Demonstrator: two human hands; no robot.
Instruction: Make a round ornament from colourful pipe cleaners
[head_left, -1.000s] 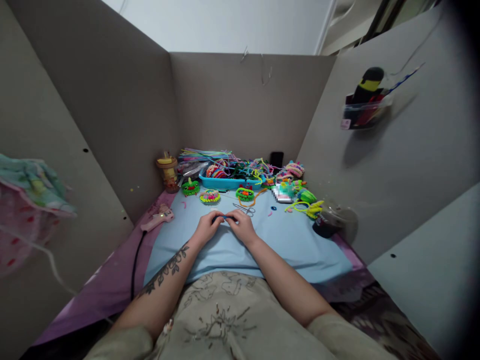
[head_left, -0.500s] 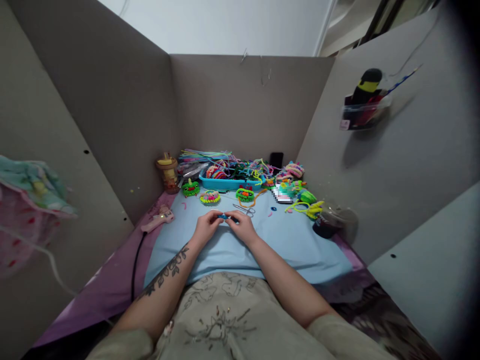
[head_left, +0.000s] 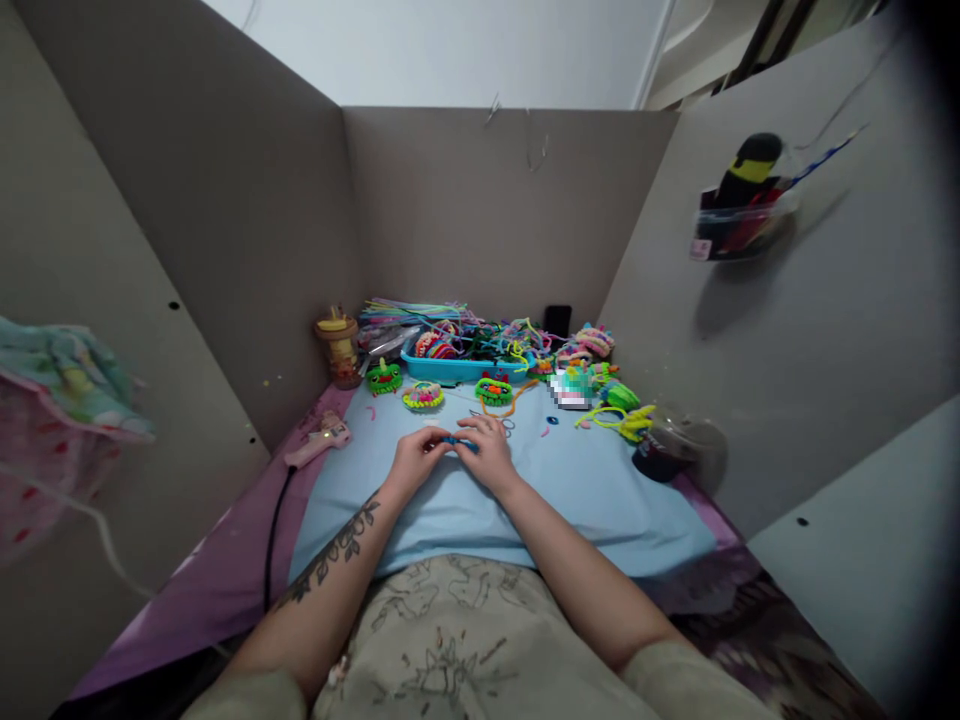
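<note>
Between my hands, above the pale blue cloth (head_left: 570, 500), is a small blue piece (head_left: 451, 440), partly covered by fingers; its exact kind is too small to tell. My left hand (head_left: 418, 462) pinches one end of it. My right hand (head_left: 489, 458) grips the other end between thumb and finger, its remaining fingers stretched forward. Just beyond the right hand lie scissors (head_left: 508, 425), mostly covered by the fingers. Farther back sit a fuzzy green figure with a face (head_left: 493, 391), a yellow-and-pink fuzzy piece (head_left: 424, 397) and another green figure (head_left: 385, 377).
A blue tray (head_left: 469, 373) heaped with colourful fuzzy stems stands at the back. On the left are a pink glue gun (head_left: 319, 448) and a tumbler (head_left: 339, 350). To the right stand a dark cup (head_left: 660, 460) and yellow-green fuzzy pieces (head_left: 622, 395). Grey panels surround the table.
The fingers of my right hand have spread and lifted forward, over part of the scissors. Both hands still hold the blue piece. The view has shifted slightly.
</note>
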